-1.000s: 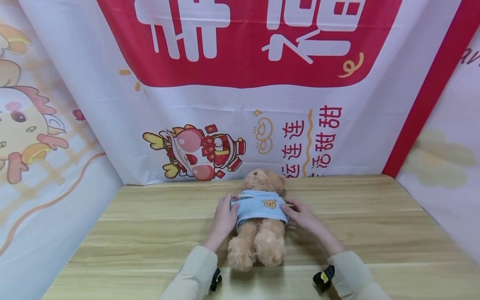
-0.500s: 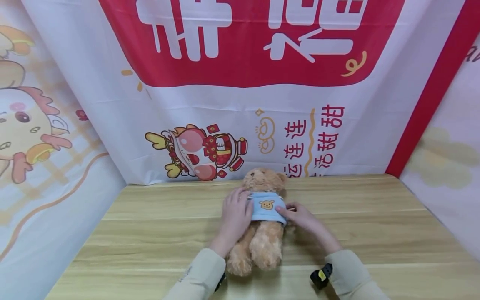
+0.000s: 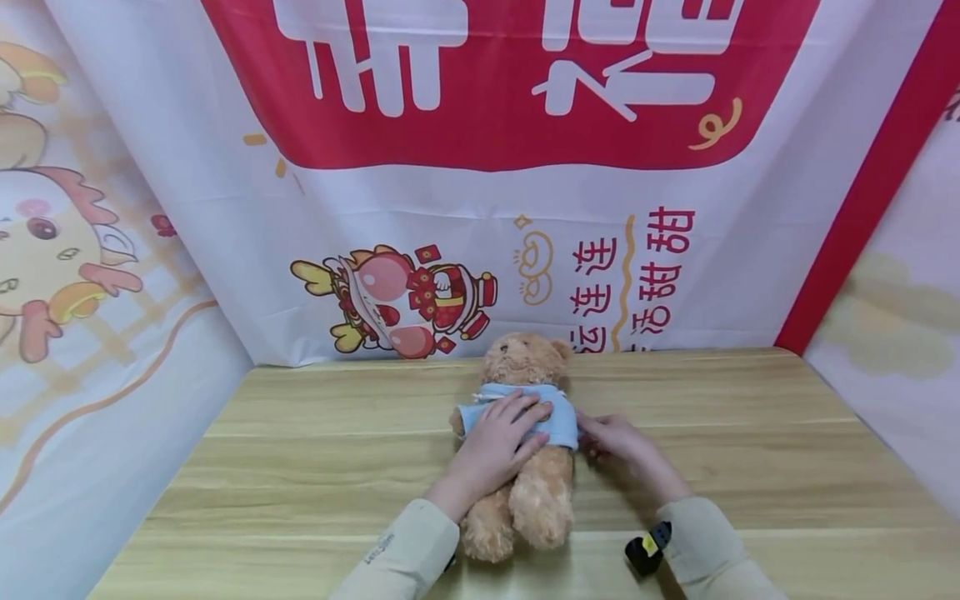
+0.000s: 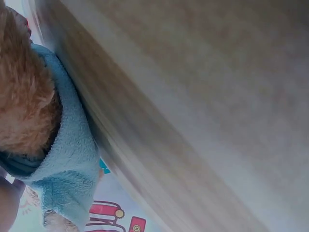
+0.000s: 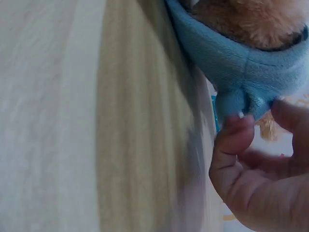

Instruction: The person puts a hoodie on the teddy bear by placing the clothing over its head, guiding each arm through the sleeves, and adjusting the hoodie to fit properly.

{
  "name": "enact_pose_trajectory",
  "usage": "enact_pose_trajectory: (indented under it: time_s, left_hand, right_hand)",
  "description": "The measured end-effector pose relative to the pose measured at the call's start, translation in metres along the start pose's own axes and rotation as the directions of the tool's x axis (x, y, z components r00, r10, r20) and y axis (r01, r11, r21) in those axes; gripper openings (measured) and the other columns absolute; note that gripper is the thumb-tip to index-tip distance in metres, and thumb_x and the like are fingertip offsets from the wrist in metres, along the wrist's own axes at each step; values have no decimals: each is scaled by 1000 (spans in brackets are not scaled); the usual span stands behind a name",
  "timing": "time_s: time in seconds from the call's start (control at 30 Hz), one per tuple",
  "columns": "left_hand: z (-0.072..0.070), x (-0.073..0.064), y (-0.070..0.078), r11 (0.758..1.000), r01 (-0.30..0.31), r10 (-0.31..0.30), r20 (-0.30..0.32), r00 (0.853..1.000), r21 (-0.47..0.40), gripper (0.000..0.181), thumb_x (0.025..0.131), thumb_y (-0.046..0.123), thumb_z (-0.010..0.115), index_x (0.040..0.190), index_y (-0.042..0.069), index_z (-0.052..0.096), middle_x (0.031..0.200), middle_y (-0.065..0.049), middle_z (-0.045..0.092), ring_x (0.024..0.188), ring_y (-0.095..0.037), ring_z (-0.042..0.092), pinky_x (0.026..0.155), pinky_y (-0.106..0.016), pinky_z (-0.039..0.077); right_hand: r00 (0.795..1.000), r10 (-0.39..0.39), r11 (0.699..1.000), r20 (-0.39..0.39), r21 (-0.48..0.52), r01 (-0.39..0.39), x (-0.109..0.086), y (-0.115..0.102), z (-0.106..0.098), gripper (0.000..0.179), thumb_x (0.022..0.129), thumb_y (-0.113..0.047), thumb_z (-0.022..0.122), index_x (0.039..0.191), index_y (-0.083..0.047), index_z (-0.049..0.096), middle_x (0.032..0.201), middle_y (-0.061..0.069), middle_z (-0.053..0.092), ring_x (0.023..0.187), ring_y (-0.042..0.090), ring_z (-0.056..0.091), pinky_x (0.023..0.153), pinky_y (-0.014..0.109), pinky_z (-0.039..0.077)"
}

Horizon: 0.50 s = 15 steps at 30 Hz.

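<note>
A light-brown teddy bear [image 3: 542, 496] lies on its back on the table, its head toward the back wall. It wears a light-blue shirt [image 3: 561, 425]. My left hand [image 3: 491, 450] rests on the shirt front with fingers extended, partly covering the printed bear face. At the bear's right-hand side, my right hand [image 3: 621, 446] pinches the edge of the shirt. In the right wrist view, thumb and curled fingers [image 5: 236, 133] meet the blue sleeve [image 5: 241, 104]. The left wrist view shows the bear's fur [image 4: 24, 92] and the shirt's hem [image 4: 67, 121], with little of the left hand.
The wood-grain table [image 3: 322, 475] extends to both sides of the bear. A white and red printed cloth [image 3: 420, 200] hangs right behind the bear's head. Printed cloths also line the left and right sides. A black strap device [image 3: 647, 550] is on the right wrist.
My left hand has moved from the bear's left-hand side onto its chest. My right hand has shifted from the shirt's front to its side edge. The bear stays nearly in place.
</note>
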<state>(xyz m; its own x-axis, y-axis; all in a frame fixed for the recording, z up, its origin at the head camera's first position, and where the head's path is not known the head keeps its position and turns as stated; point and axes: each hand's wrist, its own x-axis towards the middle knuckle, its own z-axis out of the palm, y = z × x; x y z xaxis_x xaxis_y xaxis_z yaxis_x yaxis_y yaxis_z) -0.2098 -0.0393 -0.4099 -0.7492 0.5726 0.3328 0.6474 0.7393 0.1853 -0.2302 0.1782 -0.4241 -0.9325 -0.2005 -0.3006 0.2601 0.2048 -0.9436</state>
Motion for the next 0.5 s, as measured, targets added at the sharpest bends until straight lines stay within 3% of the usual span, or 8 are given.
enact_pose_trajectory:
  time_s: [0.1, 0.2, 0.27, 0.37, 0.5]
  left_hand:
    - [-1, 0, 1, 1000, 13, -13, 16, 1000, 5, 44, 101, 42, 40, 140, 25, 47, 146, -3, 47, 141, -26, 36, 112, -48, 35]
    - [-1, 1, 2, 1000, 19, -19, 29, 999, 9, 45, 101, 44, 38, 141, 25, 46, 146, -2, 46, 141, -25, 35, 113, -47, 34]
    - [-1, 1, 2, 1000, 19, -20, 29, 999, 11, 44, 101, 43, 38, 141, 24, 46, 146, -2, 46, 141, -25, 36, 112, -47, 35]
    - [-1, 1, 2, 1000, 29, -29, 27, 999, 9, 43, 101, 43, 40, 140, 24, 47, 145, -2, 47, 141, -25, 37, 112, -47, 35]
    - [-1, 1, 3, 999, 23, -23, 21, 1000, 23, 43, 100, 43, 42, 138, 26, 49, 143, 0, 49, 140, -24, 38, 112, -46, 36]
  right_hand:
    - [999, -53, 997, 2, -53, 53, 0, 1, 1, 36, 98, -21, 48, 96, 10, 65, 63, -7, 55, 56, 5, 48, 53, 19, 42]
    - [990, -124, 992, -61, -27, 122, 1, 0, 2, 32, 98, -14, 49, 106, 13, 62, 67, -8, 56, 57, 5, 46, 55, 19, 41]
    - [987, -141, 990, -82, 4, 142, 2, -1, 3, 30, 99, -15, 47, 104, 11, 62, 68, -8, 55, 56, 4, 45, 54, 18, 39]
    - [991, -128, 988, -32, 77, 130, 2, -2, 3, 27, 102, -20, 42, 92, -2, 60, 64, -9, 50, 53, 2, 41, 52, 16, 36]
    - [995, -60, 983, 79, 179, 45, -1, -4, 4, 29, 103, -30, 41, 82, -14, 54, 55, -10, 40, 48, 1, 36, 47, 15, 30]
